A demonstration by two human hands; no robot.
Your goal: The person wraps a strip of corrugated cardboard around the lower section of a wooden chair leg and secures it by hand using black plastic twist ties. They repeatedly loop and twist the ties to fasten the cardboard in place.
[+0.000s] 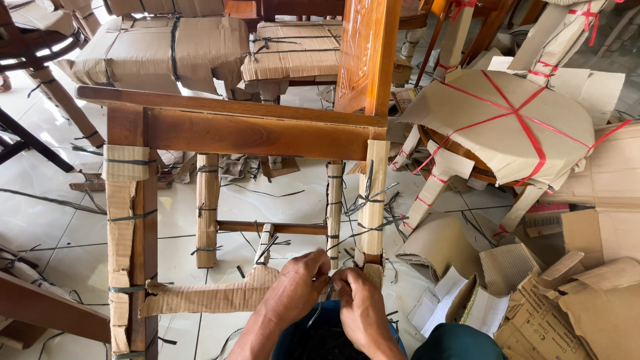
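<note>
Your left hand (298, 287) and right hand (359, 303) meet low in front of you, both pinched shut on a thin dark plastic strap (329, 288) beside the foot of the brown wooden chair frame's (253, 130) cardboard-wrapped leg (371, 200). That leg carries more dark straps knotted around its corrugated wrapping. A strip of torn brown cardboard (207, 295) runs leftward from under your left hand, covering the low rail to the other near leg (127, 227), also banded in cardboard. Cut strap ends litter the white tiled floor (53, 220). To your right stands a round stool bundled in cardboard with red tape (507, 127), above loose cardboard scraps (567, 293).
</note>
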